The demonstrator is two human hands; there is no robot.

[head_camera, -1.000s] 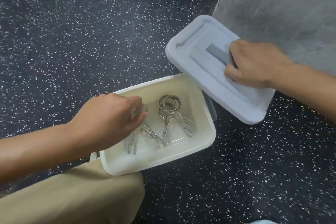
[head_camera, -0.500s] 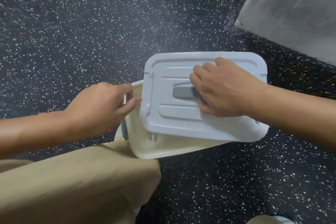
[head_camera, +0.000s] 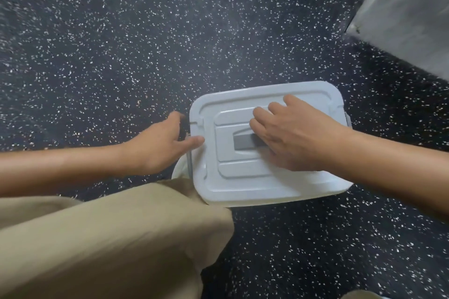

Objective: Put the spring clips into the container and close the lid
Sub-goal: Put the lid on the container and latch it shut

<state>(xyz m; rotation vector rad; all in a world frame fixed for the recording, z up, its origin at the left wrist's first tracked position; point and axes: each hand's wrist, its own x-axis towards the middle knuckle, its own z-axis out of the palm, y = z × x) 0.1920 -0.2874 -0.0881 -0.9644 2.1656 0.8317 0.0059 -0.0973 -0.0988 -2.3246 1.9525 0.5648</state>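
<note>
The pale grey lid (head_camera: 245, 182) with a dark grey handle (head_camera: 244, 145) lies over the white container (head_camera: 178, 172), of which only a bit of rim shows at the left and bottom. My right hand (head_camera: 291, 136) rests on top of the lid with its fingers over the handle. My left hand (head_camera: 160, 143) is at the container's left side, thumb on the lid's left edge, fingers round the side. The spring clips are hidden under the lid.
The box sits on a dark speckled floor (head_camera: 145, 43). My knee in beige trousers (head_camera: 109, 238) is just below and left of the box, touching its corner. A grey slab (head_camera: 408, 12) lies at the top right.
My right hand has brought the lid from the right over the container and set it down, covering the clips. My left hand came out of the container and went to its left side.
</note>
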